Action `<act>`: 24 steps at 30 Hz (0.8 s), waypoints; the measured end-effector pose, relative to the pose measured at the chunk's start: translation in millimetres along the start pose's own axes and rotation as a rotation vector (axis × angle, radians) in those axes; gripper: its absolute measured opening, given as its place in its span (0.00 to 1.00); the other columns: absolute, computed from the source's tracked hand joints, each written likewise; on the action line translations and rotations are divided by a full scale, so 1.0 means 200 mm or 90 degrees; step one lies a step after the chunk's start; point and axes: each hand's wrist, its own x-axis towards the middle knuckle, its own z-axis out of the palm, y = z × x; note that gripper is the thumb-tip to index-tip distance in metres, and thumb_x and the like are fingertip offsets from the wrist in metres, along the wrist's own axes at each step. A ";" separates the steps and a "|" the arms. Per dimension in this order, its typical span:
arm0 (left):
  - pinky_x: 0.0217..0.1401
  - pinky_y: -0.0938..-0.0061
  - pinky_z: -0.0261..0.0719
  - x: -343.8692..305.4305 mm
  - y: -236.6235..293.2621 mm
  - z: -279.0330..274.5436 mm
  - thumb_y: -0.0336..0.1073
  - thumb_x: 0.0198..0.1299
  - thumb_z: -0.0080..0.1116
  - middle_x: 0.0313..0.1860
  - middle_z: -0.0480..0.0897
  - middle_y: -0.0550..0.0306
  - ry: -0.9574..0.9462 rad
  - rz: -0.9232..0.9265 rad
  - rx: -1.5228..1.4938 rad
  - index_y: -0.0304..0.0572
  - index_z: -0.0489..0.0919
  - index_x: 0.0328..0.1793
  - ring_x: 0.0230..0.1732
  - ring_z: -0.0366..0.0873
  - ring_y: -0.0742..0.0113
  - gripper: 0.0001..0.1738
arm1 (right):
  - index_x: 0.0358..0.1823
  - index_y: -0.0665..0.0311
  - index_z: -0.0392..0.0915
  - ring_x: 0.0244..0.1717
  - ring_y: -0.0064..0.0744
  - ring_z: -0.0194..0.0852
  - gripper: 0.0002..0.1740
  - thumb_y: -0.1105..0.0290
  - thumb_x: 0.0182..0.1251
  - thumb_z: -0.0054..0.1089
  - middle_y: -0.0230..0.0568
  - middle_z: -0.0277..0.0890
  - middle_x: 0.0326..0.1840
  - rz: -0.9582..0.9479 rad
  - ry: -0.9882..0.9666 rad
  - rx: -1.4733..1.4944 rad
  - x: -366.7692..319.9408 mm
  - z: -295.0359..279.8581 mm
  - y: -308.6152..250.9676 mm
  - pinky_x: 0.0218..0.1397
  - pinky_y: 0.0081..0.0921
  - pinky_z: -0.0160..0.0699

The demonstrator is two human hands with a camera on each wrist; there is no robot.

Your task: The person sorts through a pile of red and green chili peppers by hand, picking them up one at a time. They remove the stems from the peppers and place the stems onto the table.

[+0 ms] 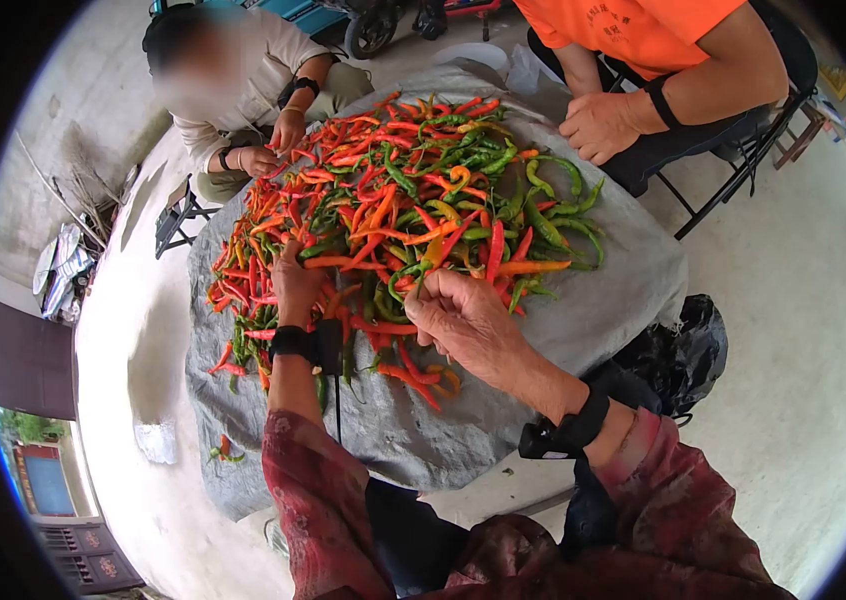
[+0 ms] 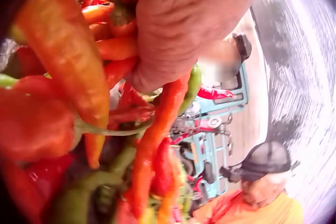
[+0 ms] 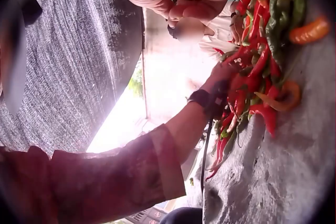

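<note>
A large heap of red, orange and green chili peppers [image 1: 383, 200] covers the cloth-topped table. My right hand [image 1: 468, 325] is over the near side of the heap, pinching a chili pepper [image 1: 431, 254] at its stem end between thumb and forefinger. Its other fingers curl in toward the palm in the right wrist view. Left of it, my left hand [image 1: 295, 285] reaches down into the heap, fingertips among red and orange peppers. In the left wrist view an orange chili pepper [image 2: 167, 113] lies right at its fingertips; I cannot tell whether they grip one.
A grey cloth [image 1: 403, 430] drapes the table. Across it, a person's hands [image 1: 261, 160] work at the heap's far left edge. Another person in an orange shirt [image 1: 643, 35] sits at the far right. A black plastic bag [image 1: 688, 350] is beside the table's right edge.
</note>
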 end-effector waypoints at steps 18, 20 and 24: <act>0.53 0.75 0.73 -0.72 0.31 -0.24 0.31 0.58 0.60 0.48 0.74 0.58 0.234 0.120 -0.345 0.38 0.72 0.57 0.48 0.73 0.71 0.20 | 0.39 0.70 0.76 0.22 0.19 0.69 0.09 0.70 0.66 0.56 0.31 0.72 0.22 -0.109 0.029 -0.147 0.01 0.05 0.09 0.27 0.22 0.70; 0.56 0.71 0.68 -0.76 0.34 -0.23 0.23 0.51 0.61 0.48 0.72 0.54 0.179 0.118 -0.420 0.40 0.74 0.54 0.50 0.71 0.62 0.22 | 0.37 0.69 0.77 0.21 0.23 0.70 0.09 0.68 0.66 0.58 0.34 0.73 0.22 -0.202 0.051 -0.213 0.02 0.04 0.14 0.27 0.24 0.71; 0.57 0.72 0.69 -0.79 0.37 -0.27 0.21 0.50 0.63 0.50 0.73 0.53 0.175 0.122 -0.389 0.41 0.74 0.56 0.50 0.72 0.62 0.24 | 0.28 0.67 0.79 0.24 0.41 0.77 0.17 0.58 0.63 0.61 0.45 0.76 0.21 -0.168 -0.006 -0.523 0.02 0.04 0.08 0.29 0.35 0.72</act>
